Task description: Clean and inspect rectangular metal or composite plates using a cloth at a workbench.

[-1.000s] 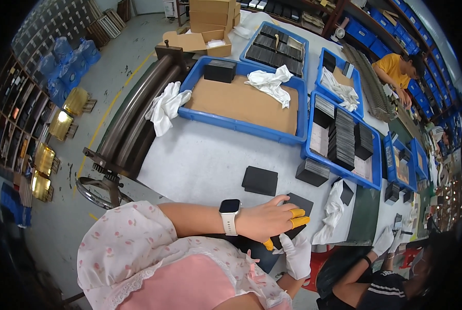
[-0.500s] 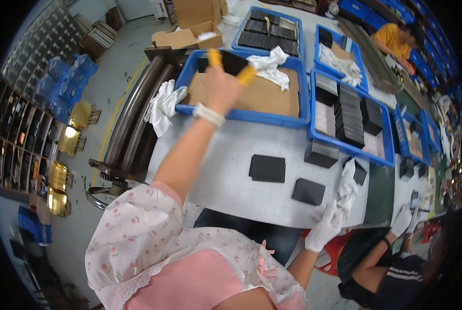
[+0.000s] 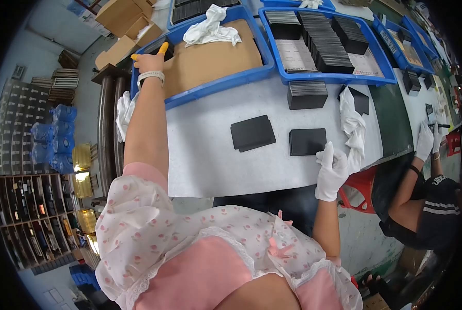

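Note:
My bare left hand [image 3: 150,63], with yellow finger covers on its fingertips, reaches into the far left corner of a blue tray [image 3: 218,82] lined with brown cardboard. Its thumb and finger span a stack of black cards [image 3: 164,47], partly hidden behind the hand. In a white glove, my right hand [image 3: 332,170] is held over the table's front edge, fingers curled together. Whatever they may hold is hidden. Its fingertips are close to the corner of a small flat stack of black cards [image 3: 307,142]. Another flat stack of black cards [image 3: 253,133] lies to the left of it, its edges slightly uneven.
A white cloth [image 3: 213,27] lies in the tray; another white glove or cloth [image 3: 353,124] is right of my right hand. A second blue tray [image 3: 339,78] holds rows of black cards, with a taller stack [image 3: 307,95] before it. A gloved co-worker [image 3: 422,201] sits at right.
My left hand has moved with the black cards leftward into the tray's corner. My right hand has come up beside the small flat stack. The whole view has shifted and turned.

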A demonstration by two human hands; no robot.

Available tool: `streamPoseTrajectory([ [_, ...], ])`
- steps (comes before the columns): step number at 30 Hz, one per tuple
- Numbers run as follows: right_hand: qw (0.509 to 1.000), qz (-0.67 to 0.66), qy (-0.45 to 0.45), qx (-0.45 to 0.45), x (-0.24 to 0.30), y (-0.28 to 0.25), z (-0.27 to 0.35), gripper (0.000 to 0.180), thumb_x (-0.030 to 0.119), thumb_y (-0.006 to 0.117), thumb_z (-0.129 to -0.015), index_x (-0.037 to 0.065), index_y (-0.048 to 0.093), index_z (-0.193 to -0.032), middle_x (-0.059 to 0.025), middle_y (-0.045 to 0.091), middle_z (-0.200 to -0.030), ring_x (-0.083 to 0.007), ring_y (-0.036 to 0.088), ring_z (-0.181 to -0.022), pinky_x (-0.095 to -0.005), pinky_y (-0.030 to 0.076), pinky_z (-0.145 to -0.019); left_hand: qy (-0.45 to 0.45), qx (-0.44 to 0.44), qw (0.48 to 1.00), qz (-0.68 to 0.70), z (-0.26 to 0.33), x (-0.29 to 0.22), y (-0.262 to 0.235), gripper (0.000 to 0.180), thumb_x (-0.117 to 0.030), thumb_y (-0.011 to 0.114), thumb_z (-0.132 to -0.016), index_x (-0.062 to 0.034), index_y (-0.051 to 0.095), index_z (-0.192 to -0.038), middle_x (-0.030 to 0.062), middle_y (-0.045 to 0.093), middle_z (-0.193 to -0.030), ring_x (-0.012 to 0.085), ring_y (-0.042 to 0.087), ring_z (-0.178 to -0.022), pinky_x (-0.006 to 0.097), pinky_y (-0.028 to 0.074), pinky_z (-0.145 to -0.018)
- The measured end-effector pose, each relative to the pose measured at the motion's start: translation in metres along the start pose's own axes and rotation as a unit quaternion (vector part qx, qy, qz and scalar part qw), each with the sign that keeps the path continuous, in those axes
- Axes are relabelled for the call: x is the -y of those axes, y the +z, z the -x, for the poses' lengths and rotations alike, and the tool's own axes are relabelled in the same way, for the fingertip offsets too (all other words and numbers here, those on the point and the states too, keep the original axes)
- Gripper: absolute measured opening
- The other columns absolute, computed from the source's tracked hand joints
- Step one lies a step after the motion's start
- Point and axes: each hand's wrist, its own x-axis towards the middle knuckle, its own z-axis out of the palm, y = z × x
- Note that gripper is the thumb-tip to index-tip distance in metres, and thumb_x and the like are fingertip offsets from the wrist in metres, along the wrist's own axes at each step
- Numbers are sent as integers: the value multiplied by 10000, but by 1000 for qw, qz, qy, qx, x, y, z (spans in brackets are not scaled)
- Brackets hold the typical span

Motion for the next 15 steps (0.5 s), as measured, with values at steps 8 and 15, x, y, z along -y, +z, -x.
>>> streamPoseTrajectory([
  [8, 998, -22, -34, -39, 5, -5, 2, 155, 131, 688, -1085, -11, 682, -1024, -107, 755, -808, -140, 709, -673, -286, 584, -631, 369, -180, 896, 172, 122, -68, -77, 638, -236, 907, -853, 51, 628, -1350, 275, 647, -1329, 453, 608, -1259, 499, 502, -1076],
  [15, 996, -80, -1, -40, 9, -18, 3, 253, 185, 584, -1137, -38, 701, -1123, -125, 769, -828, -176, 744, -703, -298, 609, -651, 636, 275, 696, 186, 392, -70, -110, 478, -300, 905, -811, -30, 749, -1173, 151, 695, -1159, 340, 605, -1169, 462, 481, -971],
])
